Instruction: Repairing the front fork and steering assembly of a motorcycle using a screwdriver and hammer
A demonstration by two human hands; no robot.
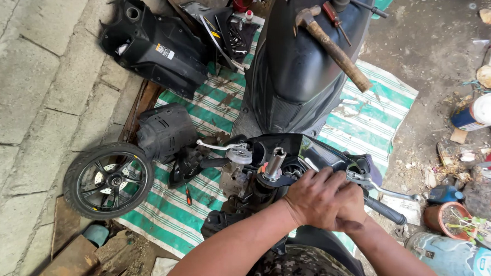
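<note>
A black scooter is stripped at the front, with its bare steering stem (274,162) standing up in the middle of the handlebar (387,211). My left hand (314,196) presses down on the handlebar's right half, just inside the silver brake lever (382,187). My right hand (356,215) is tucked against and partly under the left one, fingers curled round the same part of the bar. What lies beneath the two hands is hidden. The left brake lever (218,146) sticks out free.
A rusty hammer (335,48) and a red screwdriver (335,18) lie on the scooter's seat (296,74). A loose front wheel (108,179), black body panels (151,42) and a small screwdriver (188,195) rest on or near a green striped mat (365,123). Pots and cans (449,218) clutter the right.
</note>
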